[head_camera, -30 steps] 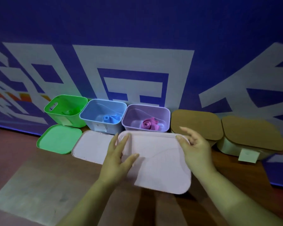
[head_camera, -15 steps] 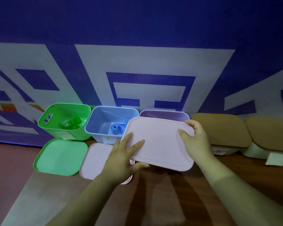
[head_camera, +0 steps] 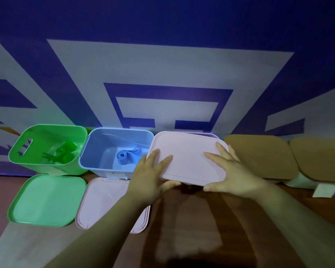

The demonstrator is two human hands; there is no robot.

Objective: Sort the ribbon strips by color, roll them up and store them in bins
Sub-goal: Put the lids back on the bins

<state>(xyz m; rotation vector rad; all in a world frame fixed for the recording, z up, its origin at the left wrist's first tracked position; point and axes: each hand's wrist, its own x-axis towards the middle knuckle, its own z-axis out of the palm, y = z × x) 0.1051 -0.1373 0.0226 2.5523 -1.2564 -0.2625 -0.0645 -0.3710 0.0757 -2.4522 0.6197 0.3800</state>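
A pale pink lid (head_camera: 188, 157) lies on top of the purple bin (head_camera: 211, 134), hiding all but a sliver of its back rim. My left hand (head_camera: 149, 176) holds the lid's left front corner, fingers flat on top and thumb under the edge. My right hand (head_camera: 230, 171) grips the right side the same way. The pink ribbon is hidden beneath the lid. To the left, the blue bin (head_camera: 120, 130) stands uncovered with a rolled blue ribbon (head_camera: 126, 157) inside. At the far left, the green bin (head_camera: 27, 161) holds green ribbon (head_camera: 64, 151).
A green lid (head_camera: 46, 200) and a second pale pink lid (head_camera: 104, 200) lie on the wooden table in front of the uncovered bins. Two bins with tan lids (head_camera: 259, 155) (head_camera: 321, 157) stand at the right, a white tag (head_camera: 325, 190) before them. A blue-and-white banner backs the row.
Both hands lifted the pink lid off the table and carried it back and up onto the purple bin. It now covers the pink ribbon roll.
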